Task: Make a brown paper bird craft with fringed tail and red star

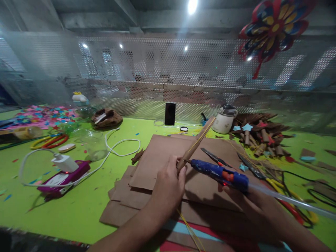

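Observation:
My left hand (168, 182) is closed around the lower end of a rolled brown paper tube (198, 140), which tilts up to the right. A yellow string (202, 135) runs along the tube, and loose yellow strands hang below my hand. In my right hand (252, 203) is a blue hot glue gun (219, 172) with a long clear glue stick at its back. The gun's nozzle is at the tube, close to my left fingers; whether it touches cannot be made out. Beneath both hands lies a stack of brown paper sheets (160, 147).
Scissors (252, 166) lie right of the stack, near a heap of brown paper rolls with stars (262, 136). A white jar (223, 120) and a dark phone (170, 113) stand behind. Left are a purple power strip (65, 178), white cable (123, 140) and a clear plastic bottle (96, 145).

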`<control>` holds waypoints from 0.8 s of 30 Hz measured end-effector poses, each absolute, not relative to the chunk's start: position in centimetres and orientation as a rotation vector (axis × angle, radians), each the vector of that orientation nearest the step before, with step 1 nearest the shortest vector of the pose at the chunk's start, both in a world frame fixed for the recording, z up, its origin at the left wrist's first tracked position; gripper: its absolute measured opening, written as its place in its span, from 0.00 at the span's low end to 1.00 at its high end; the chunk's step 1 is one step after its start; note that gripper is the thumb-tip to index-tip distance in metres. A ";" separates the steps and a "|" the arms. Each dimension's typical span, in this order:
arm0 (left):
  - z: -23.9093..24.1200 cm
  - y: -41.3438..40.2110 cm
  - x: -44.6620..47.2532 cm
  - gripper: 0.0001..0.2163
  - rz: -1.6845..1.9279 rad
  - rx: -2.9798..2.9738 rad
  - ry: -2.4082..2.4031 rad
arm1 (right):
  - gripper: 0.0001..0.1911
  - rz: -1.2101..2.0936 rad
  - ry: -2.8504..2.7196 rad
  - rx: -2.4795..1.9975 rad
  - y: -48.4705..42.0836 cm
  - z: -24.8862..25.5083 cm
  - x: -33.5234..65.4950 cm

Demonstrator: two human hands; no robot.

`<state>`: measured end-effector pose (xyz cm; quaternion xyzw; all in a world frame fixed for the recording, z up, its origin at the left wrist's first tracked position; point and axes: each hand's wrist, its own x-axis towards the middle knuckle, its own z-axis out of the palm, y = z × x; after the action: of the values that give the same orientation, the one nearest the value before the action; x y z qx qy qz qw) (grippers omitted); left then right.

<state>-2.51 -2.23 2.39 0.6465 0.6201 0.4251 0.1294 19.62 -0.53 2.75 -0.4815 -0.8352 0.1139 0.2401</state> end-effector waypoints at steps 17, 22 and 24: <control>2.4 -1.6 -3.0 0.05 1.322 1.677 1.686 | 0.22 0.298 -2.270 -1.274 -0.8 3.3 19.5; 1.9 -0.8 -3.4 0.08 1.360 1.439 1.533 | 0.19 0.346 -2.288 -1.205 -0.1 3.1 20.1; 1.7 -0.6 -3.4 0.09 1.377 1.384 1.461 | 0.18 0.380 -2.295 -1.163 0.2 3.1 20.2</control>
<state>-3.41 -0.64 1.65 0.5329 0.5625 0.5301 0.3444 20.21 0.17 3.09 -0.4309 -0.8504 0.1408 0.2671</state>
